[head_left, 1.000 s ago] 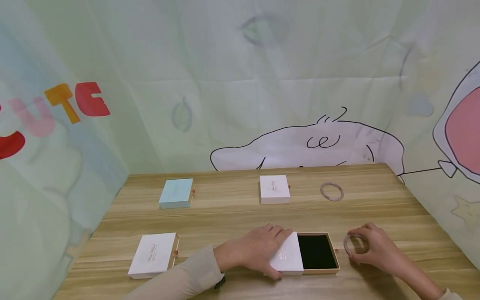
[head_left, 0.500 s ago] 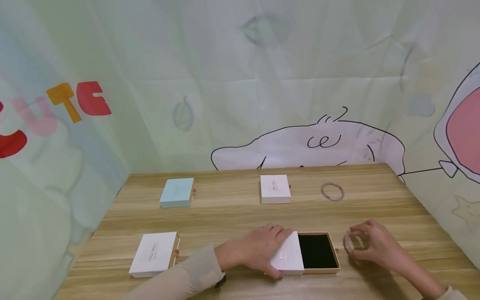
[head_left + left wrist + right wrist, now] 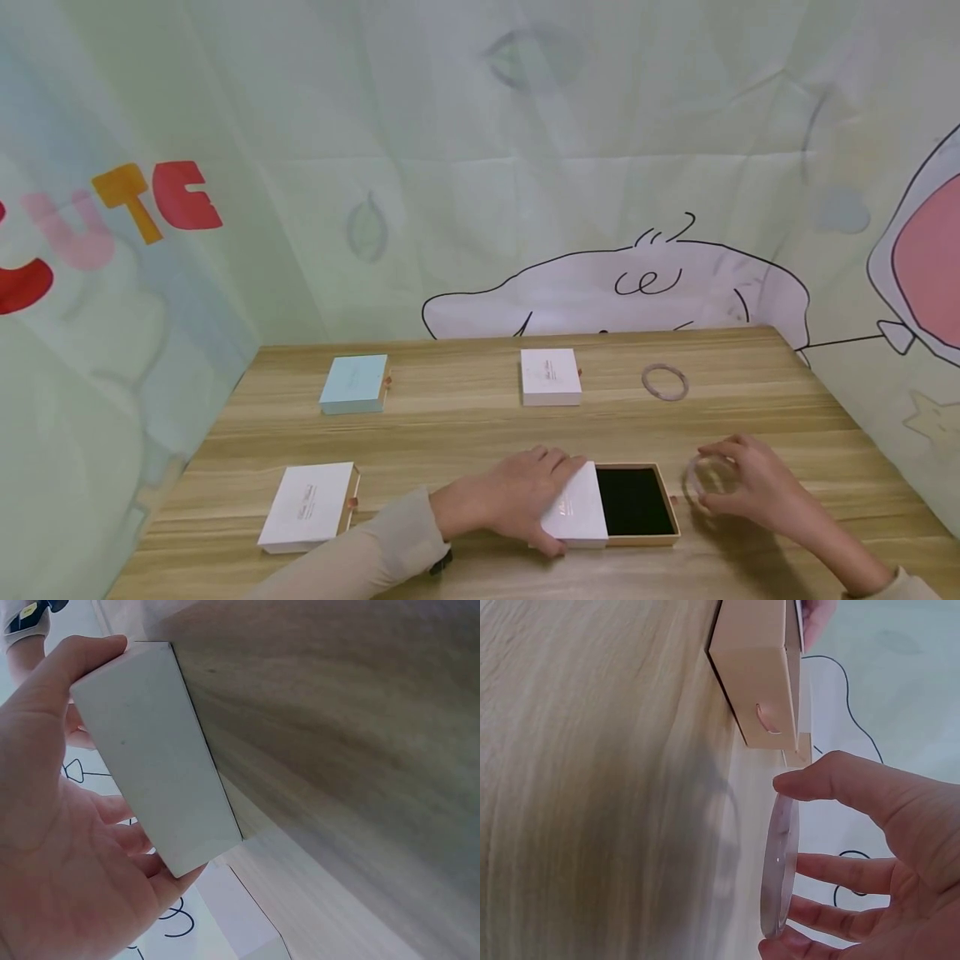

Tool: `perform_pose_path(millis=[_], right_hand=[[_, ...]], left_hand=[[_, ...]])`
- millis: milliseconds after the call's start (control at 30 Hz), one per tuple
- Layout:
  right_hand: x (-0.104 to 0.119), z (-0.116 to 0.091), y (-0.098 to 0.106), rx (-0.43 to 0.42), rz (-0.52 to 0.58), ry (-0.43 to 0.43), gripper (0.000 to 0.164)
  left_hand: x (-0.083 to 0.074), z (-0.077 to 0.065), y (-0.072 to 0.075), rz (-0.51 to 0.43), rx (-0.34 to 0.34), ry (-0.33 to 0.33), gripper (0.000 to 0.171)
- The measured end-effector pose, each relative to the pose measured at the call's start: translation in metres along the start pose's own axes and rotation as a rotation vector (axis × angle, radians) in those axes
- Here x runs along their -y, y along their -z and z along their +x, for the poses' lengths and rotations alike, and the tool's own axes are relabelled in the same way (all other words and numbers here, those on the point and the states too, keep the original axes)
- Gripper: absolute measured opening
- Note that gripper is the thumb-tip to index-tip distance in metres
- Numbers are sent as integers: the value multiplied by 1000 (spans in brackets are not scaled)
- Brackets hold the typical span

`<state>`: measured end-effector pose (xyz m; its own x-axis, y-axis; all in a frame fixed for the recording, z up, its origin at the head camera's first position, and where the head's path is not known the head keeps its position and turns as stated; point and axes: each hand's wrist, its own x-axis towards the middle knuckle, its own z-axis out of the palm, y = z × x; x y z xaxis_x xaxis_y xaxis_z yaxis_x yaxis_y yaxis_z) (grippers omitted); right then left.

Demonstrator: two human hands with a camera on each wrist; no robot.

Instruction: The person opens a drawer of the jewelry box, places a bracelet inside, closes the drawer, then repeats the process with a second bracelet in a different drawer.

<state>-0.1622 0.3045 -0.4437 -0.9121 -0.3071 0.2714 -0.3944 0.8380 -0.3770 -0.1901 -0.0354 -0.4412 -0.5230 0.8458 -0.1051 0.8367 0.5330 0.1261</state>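
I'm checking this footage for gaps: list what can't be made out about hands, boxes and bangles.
Head view: left end of the open box, covered by the left hand.
Head view: part of the held bangle, covered by the right hand.
Head view: lettering on the blue box, too small and faint.
Left wrist view: the open box's inside, hidden by its end wall.

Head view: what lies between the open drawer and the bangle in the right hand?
The head view shows only the pull tab on the drawer, then bare tabletop short of the bangle.
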Motion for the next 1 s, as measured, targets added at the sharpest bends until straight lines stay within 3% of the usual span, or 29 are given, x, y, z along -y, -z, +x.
perform_pose_path(millis=[333,700,1000], right_hand=[[5,2,4,-41,31,34,57],[20,6,11,-37,42,15,56],[30,9,13,-87,68,92,56]], left_hand=[[0,1,-1,-2,1,11,104],[0,0,-2,9,-7,3,104],[0,0,-2,-4,-10,3,105]])
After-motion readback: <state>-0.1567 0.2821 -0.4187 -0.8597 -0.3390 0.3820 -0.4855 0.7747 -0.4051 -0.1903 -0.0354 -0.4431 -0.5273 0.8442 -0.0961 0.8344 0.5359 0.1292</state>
